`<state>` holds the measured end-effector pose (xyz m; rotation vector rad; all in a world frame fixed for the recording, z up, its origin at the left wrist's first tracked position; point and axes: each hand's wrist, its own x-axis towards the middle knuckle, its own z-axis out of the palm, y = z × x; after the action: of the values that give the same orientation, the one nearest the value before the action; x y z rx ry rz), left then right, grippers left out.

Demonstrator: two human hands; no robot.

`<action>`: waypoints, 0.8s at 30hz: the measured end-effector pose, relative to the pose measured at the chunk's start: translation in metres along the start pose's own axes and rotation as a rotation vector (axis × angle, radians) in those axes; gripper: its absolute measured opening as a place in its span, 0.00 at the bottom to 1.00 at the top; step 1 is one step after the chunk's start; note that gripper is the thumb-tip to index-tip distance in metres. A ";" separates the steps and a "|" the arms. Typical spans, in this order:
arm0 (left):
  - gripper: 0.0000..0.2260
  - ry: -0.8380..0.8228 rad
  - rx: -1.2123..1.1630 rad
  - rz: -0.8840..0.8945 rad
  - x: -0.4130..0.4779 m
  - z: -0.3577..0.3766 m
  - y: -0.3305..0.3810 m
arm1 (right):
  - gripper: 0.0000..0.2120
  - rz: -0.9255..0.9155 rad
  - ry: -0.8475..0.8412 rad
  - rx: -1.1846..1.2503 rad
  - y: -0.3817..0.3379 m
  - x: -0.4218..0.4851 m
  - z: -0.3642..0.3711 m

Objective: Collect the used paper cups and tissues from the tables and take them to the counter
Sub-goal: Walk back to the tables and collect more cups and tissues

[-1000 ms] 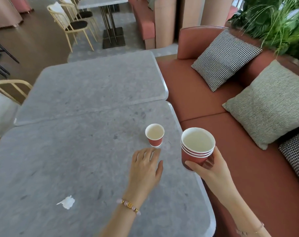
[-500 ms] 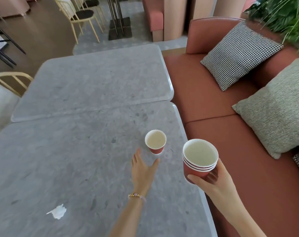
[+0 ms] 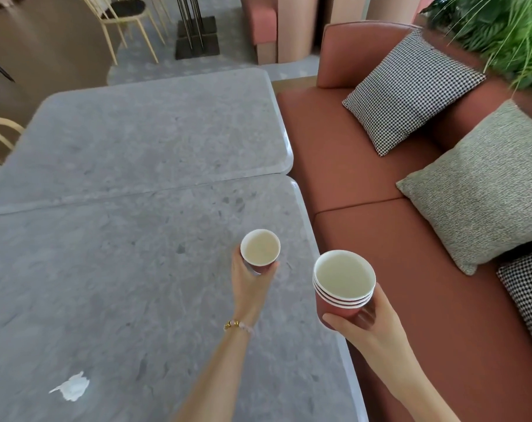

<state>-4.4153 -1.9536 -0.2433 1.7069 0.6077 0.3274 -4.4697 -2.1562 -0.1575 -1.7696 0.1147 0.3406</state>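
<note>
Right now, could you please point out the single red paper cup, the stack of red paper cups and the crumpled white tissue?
Single red paper cup [image 3: 260, 247], head view: its pale inside.
Stack of red paper cups [image 3: 343, 275], head view: inside of the top cup.
Crumpled white tissue [image 3: 72, 388], head view: its middle.

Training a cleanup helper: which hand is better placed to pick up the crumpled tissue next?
Left, probably. The tissue lies near-left on the table, on the side of the left hand; the right hand holds the cup stack beside the sofa. The left must first nest its single cup.
</note>
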 end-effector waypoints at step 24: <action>0.25 -0.161 -0.218 0.053 -0.050 -0.150 0.105 | 0.30 -0.045 -0.217 -0.130 -0.003 -0.020 0.088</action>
<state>-4.5131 -1.8718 -0.1025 1.5239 0.3945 0.2795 -4.5022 -2.0728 -0.1656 -1.8482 -0.1036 0.5142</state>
